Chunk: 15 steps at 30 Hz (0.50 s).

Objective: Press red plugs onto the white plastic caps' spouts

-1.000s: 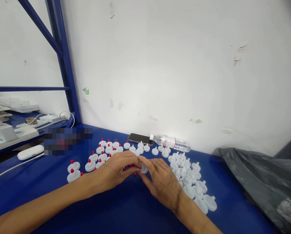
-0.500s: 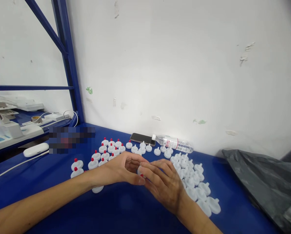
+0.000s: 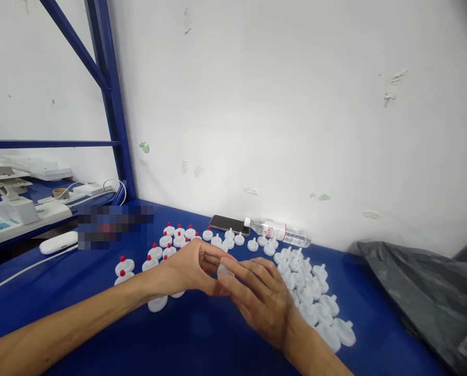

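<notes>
Between my hands is a white plastic nozzle cap (image 3: 224, 270), mostly covered by fingers. My left hand (image 3: 192, 266) curls round it from the left, thumb and fingers closed. From the right, my right hand (image 3: 259, 292) presses its bent fingers against the same cap. Left of and behind my left hand stand several white nozzle caps with red tips (image 3: 155, 252), some partly hidden by my forearm. Plain white nozzle caps (image 3: 324, 313) without red tips lie heaped beside my right hand, and several more stand towards the wall.
A dark phone (image 3: 227, 224) and a clear plastic bottle (image 3: 284, 231) lie along the wall. A dark plastic bag (image 3: 424, 292) covers the right side of the blue table (image 3: 202, 344). At left are a power strip (image 3: 49, 211), a white cable and a blue metal frame (image 3: 114, 104).
The red tip seen between my fingertips is now hidden. My right fingers have shifted slightly over the cap, and both hands stay in nearly the same place.
</notes>
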Each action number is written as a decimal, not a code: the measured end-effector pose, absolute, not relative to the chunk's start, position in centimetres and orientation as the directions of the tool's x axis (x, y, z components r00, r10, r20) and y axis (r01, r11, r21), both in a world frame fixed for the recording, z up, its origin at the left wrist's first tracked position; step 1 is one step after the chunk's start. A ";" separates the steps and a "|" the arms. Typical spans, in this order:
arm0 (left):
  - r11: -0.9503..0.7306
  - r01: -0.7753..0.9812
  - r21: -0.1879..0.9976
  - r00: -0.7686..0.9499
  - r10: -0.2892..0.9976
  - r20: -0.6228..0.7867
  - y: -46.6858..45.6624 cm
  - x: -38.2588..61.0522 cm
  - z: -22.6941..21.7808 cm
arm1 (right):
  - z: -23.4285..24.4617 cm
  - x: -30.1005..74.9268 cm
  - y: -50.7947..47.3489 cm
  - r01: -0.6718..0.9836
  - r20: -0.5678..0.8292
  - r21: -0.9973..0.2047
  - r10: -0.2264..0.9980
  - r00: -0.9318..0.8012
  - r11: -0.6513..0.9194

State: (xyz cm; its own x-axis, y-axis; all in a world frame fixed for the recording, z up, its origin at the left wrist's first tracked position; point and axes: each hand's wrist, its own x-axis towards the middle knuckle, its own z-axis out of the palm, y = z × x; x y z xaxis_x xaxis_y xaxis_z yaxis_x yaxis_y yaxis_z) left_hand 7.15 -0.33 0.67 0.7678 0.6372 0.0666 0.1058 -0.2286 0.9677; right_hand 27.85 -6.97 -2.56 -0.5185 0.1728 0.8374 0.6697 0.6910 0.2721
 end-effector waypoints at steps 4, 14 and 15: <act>-0.405 0.221 0.887 0.587 0.782 0.210 1.0 6.1 2.5 | -2.5 27.9 -6.9 0.722 0.873 0.231 0.189 -0.450 0.653; -0.340 0.888 0.310 0.167 0.866 0.471 5.8 0.5 4.7 | -2.9 27.9 -7.0 0.700 0.835 0.163 0.281 -0.474 0.696; -0.313 0.910 0.272 0.170 0.880 0.444 6.3 0.1 4.5 | -2.9 27.9 -7.0 0.700 0.834 0.160 0.284 -0.473 0.696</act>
State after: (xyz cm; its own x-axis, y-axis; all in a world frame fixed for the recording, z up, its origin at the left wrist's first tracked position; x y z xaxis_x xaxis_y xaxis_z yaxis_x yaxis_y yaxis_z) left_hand 0.11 6.33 4.51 0.1698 0.8800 0.4436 0.9100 -0.3128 0.2721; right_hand 27.94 -6.96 -2.91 -0.4734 0.2842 0.8338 0.6998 0.6962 0.1600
